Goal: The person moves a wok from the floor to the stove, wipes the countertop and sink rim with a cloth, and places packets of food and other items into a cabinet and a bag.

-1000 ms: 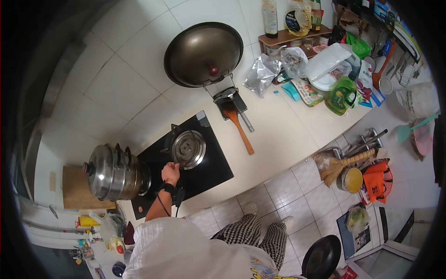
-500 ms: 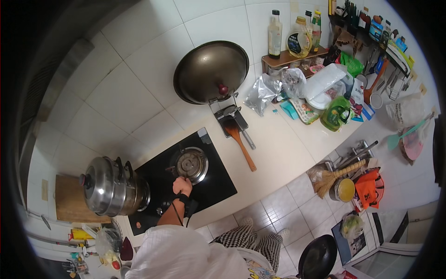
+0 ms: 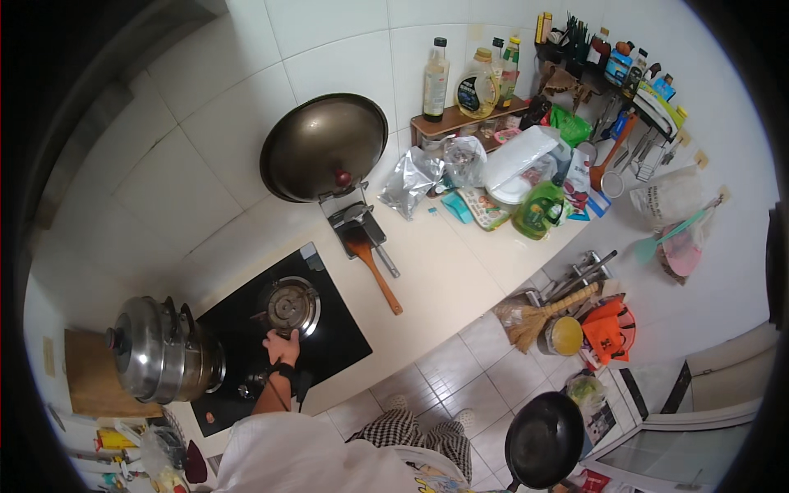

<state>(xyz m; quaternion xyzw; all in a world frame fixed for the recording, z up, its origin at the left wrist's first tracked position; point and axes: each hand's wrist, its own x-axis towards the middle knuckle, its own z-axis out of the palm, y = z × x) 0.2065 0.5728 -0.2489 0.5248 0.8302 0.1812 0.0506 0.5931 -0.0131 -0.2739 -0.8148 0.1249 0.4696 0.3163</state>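
Note:
My left hand (image 3: 281, 348), with a black band at its wrist, reaches down to the near edge of the gas burner (image 3: 289, 306). Its fingers are bent closed around something dark at the burner's rim, too small to make out. The burner is set in a black glass cooktop (image 3: 337, 333) and carries no pot. At the lower right, a black frying pan (image 3: 544, 441) hangs over the floor, its inside showing. Its handle runs out of the lower edge, and my right hand is out of the picture.
A stacked steel steamer pot (image 3: 156, 349) stands on the cooktop's left side. Behind the counter, a large wok lid (image 3: 329, 148) leans on the tiles, by a wooden spatula (image 3: 378, 275). Bottles (image 3: 436, 82) and bags (image 3: 411, 181) crowd the far right. A straw broom (image 3: 546, 316) is below.
The whole scene has shifted left as the view turned. More of the frying pan has come into the picture, slightly higher. My left hand stays at the burner's near edge.

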